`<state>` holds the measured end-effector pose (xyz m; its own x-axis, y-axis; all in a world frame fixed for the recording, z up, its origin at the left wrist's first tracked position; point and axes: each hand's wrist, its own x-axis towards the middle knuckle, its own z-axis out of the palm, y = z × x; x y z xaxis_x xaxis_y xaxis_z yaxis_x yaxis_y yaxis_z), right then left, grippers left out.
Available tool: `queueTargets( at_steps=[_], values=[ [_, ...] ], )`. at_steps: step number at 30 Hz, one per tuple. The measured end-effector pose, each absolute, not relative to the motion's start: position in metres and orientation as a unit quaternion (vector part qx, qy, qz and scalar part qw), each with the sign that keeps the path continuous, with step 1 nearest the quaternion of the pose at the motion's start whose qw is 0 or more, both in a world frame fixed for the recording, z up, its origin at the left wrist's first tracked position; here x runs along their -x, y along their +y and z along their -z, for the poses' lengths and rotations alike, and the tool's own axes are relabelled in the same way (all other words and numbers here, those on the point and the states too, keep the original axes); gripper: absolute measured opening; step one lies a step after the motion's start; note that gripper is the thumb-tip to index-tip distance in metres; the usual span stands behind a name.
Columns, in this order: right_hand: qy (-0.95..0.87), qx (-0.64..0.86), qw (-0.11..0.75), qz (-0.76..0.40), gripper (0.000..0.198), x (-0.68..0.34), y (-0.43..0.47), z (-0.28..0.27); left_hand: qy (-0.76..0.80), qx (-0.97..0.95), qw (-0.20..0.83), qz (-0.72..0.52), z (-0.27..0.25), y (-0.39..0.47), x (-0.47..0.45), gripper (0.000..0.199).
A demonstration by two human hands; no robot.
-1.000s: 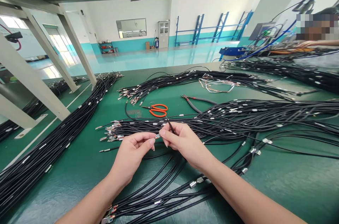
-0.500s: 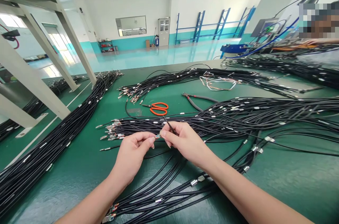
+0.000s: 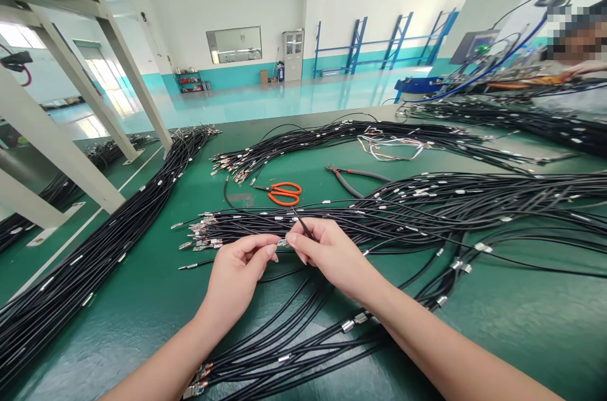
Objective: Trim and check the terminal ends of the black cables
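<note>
Both my hands meet over the green table. The thumb and forefinger of my left hand [image 3: 239,271] pinch one side of a small metal cable connector [image 3: 282,243] with coloured wires. My right hand [image 3: 327,252] is closed on its other side. A thin dark pointed tool [image 3: 300,221], perhaps tweezers, sticks up out of my right fingers; its rear is hidden in the hand. Just beyond my hands lies a bundle of black cables [image 3: 341,224], its metal-tipped ends to the left. Below my wrists, more black cables [image 3: 294,331] carry silver sleeves.
Orange-handled scissors [image 3: 285,193] and grey-handled cutting pliers [image 3: 358,178] lie beyond the near bundle. Farther back are another cable bundle [image 3: 303,137] and loose white wires [image 3: 391,149]. A thick bundle [image 3: 137,205] runs along the left, beside white frame legs [image 3: 135,78]. A person works at far right.
My hands stay almost in place, still pinching the connector, which shows slightly more between my fingers. The person at far right has shifted, with an arm now farther right.
</note>
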<state>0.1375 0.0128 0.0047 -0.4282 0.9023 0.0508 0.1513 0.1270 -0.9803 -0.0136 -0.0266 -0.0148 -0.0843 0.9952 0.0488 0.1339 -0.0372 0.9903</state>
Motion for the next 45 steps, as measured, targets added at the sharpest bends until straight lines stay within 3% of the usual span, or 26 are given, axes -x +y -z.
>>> queueTargets(
  at_steps=[20,45],
  values=[
    [-0.613,0.383,0.352,-0.595,0.02,-0.1364,0.0152,-0.0021,0.538,-0.523,0.45,-0.484,0.0126,-0.0262,0.0127,0.017],
    [-0.635,0.395,0.367,-0.554,0.022,-0.1368,0.0144,0.0012,0.557,-0.613,0.294,-0.477,0.0104,-0.032,0.0115,0.012]
  ],
)
